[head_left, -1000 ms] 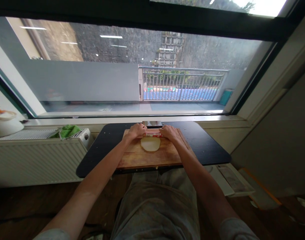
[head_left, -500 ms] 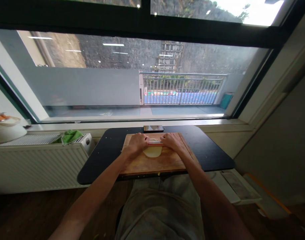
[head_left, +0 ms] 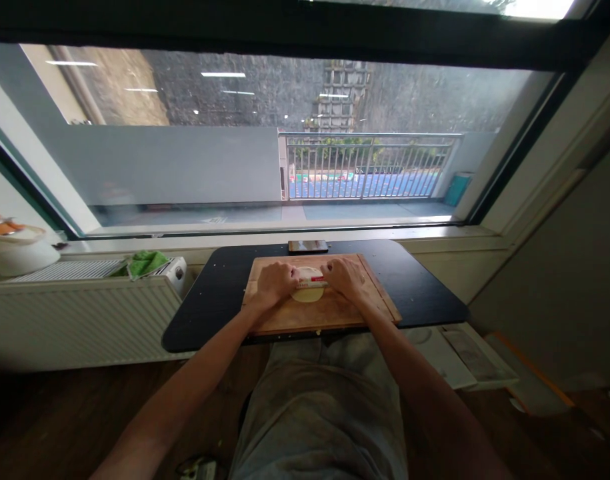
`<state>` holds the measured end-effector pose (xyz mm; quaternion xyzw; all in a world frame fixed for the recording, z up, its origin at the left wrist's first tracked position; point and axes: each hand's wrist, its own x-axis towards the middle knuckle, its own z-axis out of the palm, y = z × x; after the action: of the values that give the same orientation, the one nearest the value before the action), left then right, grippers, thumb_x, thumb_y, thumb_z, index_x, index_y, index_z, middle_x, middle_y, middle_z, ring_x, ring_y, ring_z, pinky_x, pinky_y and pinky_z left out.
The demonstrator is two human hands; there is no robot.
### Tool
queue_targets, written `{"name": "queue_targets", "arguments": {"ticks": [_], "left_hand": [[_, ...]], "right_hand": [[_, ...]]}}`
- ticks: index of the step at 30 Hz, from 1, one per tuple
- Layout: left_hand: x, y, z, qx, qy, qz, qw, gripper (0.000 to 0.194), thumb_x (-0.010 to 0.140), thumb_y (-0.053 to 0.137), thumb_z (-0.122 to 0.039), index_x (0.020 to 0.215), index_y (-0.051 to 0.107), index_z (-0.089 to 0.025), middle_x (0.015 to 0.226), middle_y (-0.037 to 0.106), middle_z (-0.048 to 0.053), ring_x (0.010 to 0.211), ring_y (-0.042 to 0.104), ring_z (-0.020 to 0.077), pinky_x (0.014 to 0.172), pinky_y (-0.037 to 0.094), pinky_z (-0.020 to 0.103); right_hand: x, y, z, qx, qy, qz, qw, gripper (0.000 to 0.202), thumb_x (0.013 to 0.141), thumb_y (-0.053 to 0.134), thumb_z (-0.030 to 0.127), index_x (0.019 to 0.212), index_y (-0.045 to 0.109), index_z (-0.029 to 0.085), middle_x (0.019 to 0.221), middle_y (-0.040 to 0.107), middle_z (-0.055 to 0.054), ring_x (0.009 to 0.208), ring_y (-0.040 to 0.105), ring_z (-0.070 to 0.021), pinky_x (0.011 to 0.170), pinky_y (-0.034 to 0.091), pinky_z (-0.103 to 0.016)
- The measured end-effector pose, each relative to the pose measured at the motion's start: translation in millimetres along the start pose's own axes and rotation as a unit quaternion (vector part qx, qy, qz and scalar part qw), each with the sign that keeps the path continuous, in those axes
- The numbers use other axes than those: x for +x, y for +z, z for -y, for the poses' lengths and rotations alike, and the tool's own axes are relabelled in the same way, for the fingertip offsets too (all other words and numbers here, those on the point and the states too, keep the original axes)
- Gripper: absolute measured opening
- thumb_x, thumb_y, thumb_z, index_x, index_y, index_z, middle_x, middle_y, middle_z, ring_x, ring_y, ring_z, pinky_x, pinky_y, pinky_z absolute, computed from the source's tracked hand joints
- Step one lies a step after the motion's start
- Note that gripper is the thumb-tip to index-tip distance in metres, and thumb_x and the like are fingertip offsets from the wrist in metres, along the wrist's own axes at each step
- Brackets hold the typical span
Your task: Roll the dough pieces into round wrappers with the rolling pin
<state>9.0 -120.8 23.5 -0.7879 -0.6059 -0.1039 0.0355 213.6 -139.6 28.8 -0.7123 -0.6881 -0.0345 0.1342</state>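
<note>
Item one: a white-and-red printed rod (head_left: 312, 281), which we found lying crosswise over a pale, flat round of dough (head_left: 307, 296). The dough showed on both the near and far sides of the rod.

Item two: the left hand (head_left: 279, 280), which we listed as curled closed around the rod's left end. Item three: the right hand (head_left: 343, 275), curled likewise around the right end. We could not make out the separate fingertips.

Item four: a wooden board (head_left: 285, 324), beneath dough and hands, with its near edge close to the person's lap. Item five: a black table (head_left: 205, 293) with rounded corners, bearing the board.

Item six: a flat, dark-edged device (head_left: 308, 247), at the table's far edge, just beyond the board.

Surroundings: at the left we noted a white radiator (head_left: 85, 327) with a green cloth (head_left: 147, 263) on top, and a pale container (head_left: 19, 255) holding something orange. Beyond the sill stood a wide window (head_left: 185, 167), through which we saw a metal railing (head_left: 369, 167) and a teal bin (head_left: 457, 189).
</note>
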Motion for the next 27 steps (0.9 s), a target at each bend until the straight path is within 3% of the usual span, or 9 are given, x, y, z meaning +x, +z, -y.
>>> {"name": "queue_targets", "arguments": {"ticks": [7,17,27], "left_hand": [[9,1.1,0,-0.004,-0.016,0.006,1.0,0.054,0.107,0.04,-0.04,0.107,0.089,-0.016,0.113,0.084,0.019,0.105,0.08,0.0304,0.094,0.057,0.036],[12,-6.2,-4,-0.029,-0.016,0.012,0.999,0.056,0.108,0.038,-0.041,0.107,0.087,-0.014,0.113,0.084,0.02,0.103,0.08,0.0292,0.092,0.057,0.034],[14,-4.9,-4,-0.043,-0.024,0.026,0.998,0.052,0.107,0.041,-0.039,0.109,0.087,-0.015,0.115,0.084,0.019,0.106,0.08,0.0288,0.094,0.058,0.033]], "right_hand": [[15,-6,5,0.001,0.038,0.01,0.999,0.049,0.11,0.047,0.043,0.11,0.088,0.016,0.117,0.083,-0.024,0.106,0.081,-0.0301,0.087,0.052,-0.031],[58,9,5,0.054,0.065,0.006,0.996,0.06,0.114,0.038,0.053,0.123,0.085,0.018,0.123,0.083,-0.022,0.114,0.079,-0.0305,0.092,0.053,-0.032],[77,11,5,0.044,0.038,0.042,0.997,0.055,0.113,0.04,0.047,0.132,0.082,0.018,0.126,0.082,-0.021,0.119,0.078,-0.0306,0.094,0.052,-0.031]]}}
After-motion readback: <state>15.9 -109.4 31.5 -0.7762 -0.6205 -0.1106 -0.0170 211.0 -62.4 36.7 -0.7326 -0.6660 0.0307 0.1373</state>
